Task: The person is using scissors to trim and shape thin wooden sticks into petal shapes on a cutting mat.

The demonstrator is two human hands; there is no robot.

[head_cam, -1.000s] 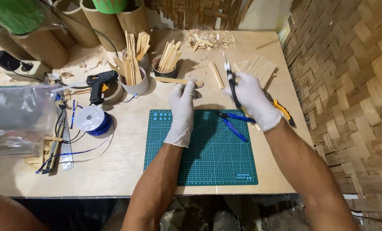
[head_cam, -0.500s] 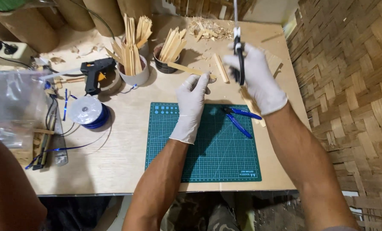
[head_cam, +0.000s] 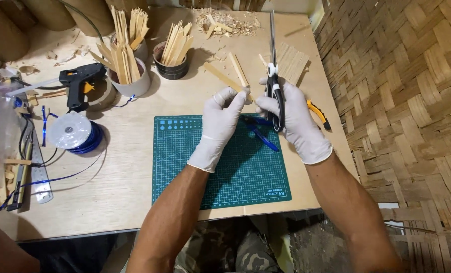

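Thin pale bamboo strip [head_cam: 224, 79] is pinched at its near end by white-gloved left hand [head_cam: 219, 125], fingers pressed together on it, strip slanting up-left above green gridded cutting mat [head_cam: 195, 151]. Head view: white-gloved right hand [head_cam: 294, 121] wraps tight round black-handled scissors [head_cam: 273, 86], blades closed & pointing away from the person. Blue-handled pliers [head_cam: 258, 132] lie on mat under the hands. Left of mat: black glue gun [head_cam: 79, 83], spool of blue ribbon [head_cam: 74, 132], cups w/ bamboo sticks [head_cam: 124, 55]
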